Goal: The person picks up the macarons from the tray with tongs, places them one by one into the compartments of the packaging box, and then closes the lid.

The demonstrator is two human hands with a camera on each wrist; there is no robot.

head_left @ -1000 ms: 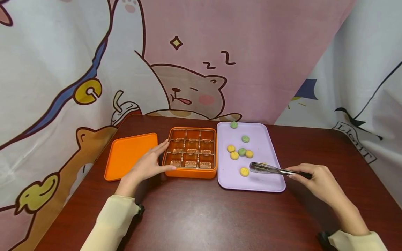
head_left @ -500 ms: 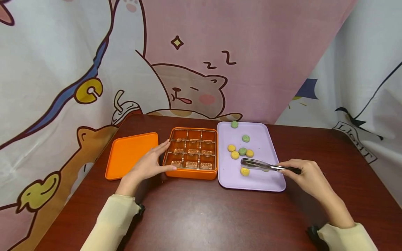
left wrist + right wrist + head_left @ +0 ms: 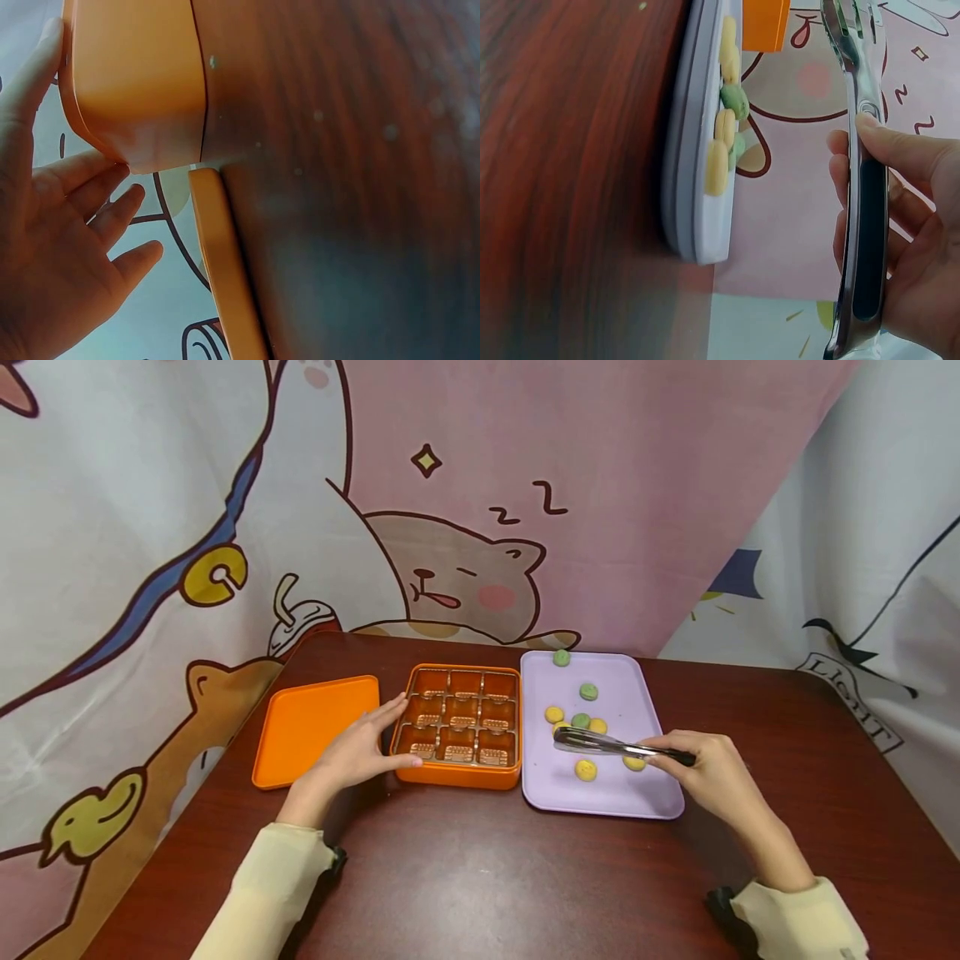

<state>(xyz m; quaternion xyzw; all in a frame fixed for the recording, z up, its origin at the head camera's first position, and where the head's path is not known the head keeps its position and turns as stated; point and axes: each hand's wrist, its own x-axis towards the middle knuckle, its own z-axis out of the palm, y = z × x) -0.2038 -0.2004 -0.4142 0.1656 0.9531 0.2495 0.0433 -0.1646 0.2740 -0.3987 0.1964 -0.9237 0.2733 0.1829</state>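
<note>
My right hand (image 3: 712, 772) grips a pair of metal tongs (image 3: 600, 742) by the dark handle, thumb along one side. The tongs point left over the lilac tray (image 3: 600, 797), their tips overlapping a yellow piece in the head view. Small round cookie-like pieces lie on that tray, some yellow (image 3: 586, 770), some green (image 3: 588, 692). My left hand (image 3: 348, 756) rests against the left side of an orange box (image 3: 457, 775), fingers relaxed and spread, thumb at the front rim. Inside the box is a clear divided insert (image 3: 460, 720) with bare compartments.
Left of the box lies a flat orange lid (image 3: 311, 731), partly behind my left hand. Everything stands on a dark red-brown table (image 3: 480, 877). A printed cartoon curtain (image 3: 600, 527) hangs along the table's back and sides.
My right hand has moved left and slightly away from me with the tongs, across the tray. A yellow piece near the right hand shows more fully now. The left hand stays at the box.
</note>
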